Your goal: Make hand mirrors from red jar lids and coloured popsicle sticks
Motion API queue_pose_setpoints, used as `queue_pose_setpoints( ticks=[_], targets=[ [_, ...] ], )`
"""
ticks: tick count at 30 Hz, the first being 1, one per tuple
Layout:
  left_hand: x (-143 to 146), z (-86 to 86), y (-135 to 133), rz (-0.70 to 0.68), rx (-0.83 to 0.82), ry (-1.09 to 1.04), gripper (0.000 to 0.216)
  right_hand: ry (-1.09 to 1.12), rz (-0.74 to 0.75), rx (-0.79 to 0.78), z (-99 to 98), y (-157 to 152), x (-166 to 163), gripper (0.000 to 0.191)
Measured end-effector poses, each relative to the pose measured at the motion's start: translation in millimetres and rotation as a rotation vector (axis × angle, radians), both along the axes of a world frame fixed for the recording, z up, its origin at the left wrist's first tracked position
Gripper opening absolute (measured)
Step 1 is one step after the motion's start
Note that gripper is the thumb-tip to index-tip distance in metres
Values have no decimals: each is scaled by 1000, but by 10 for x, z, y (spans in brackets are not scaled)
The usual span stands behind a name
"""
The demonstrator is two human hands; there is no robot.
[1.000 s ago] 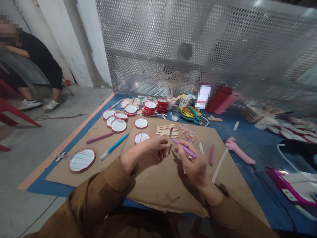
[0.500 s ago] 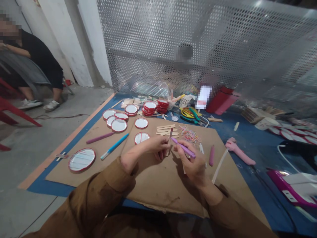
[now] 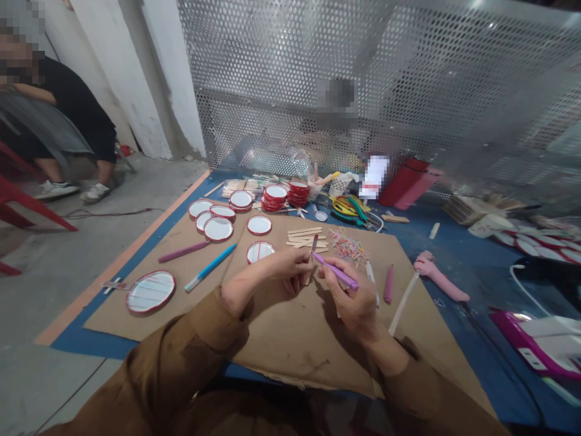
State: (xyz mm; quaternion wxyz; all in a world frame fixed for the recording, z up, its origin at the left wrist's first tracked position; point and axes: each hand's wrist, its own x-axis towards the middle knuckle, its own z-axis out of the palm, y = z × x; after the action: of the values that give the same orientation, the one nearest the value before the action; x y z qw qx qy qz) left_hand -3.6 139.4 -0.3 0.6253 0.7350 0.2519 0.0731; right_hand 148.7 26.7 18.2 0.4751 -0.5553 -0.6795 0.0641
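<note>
Pinched in my left hand (image 3: 294, 270) is a craft stick (image 3: 315, 243) standing upright, its top part coloured dark reddish-purple. My right hand (image 3: 356, 303) grips a purple marker (image 3: 339, 274), whose tip points left and meets or nearly meets the stick. Just beyond my hands, several plain craft sticks (image 3: 305, 232) lie by a heap of small coloured strips or bands (image 3: 347, 247). A red-rimmed white disc (image 3: 259, 252) with stripes sits partly behind my left wrist. To the right of my right hand lies a mauve marker cap or pen piece (image 3: 389, 283).
Cardboard (image 3: 281, 339) covers the blue table. At left are a blue marker (image 3: 211, 267), a purple pen (image 3: 181, 252) and a striped disc with a stick (image 3: 151, 292). Stacked discs (image 3: 275, 195) and pliers (image 3: 351, 209) stand behind; a pink glue gun (image 3: 440, 280) lies right. Another person (image 3: 77, 103) sits at far left.
Almost nothing differs. The marker's tip has shifted very slightly left toward the stick; both hands keep their hold.
</note>
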Motion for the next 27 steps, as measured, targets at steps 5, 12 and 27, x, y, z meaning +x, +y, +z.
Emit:
queue_pose_setpoints(
  ticks=[5, 12, 27],
  targets=[
    [3, -3, 3, 2, -4, -4, 19, -9, 2, 1, -12, 9, 4, 22],
    [4, -33, 14, -11, -17, -24, 16, -6, -11, 3, -4, 9, 9, 22],
    [-1, -43, 3, 15, -21, -20, 16, -37, 11, 9, 15, -16, -12, 18]
  ],
)
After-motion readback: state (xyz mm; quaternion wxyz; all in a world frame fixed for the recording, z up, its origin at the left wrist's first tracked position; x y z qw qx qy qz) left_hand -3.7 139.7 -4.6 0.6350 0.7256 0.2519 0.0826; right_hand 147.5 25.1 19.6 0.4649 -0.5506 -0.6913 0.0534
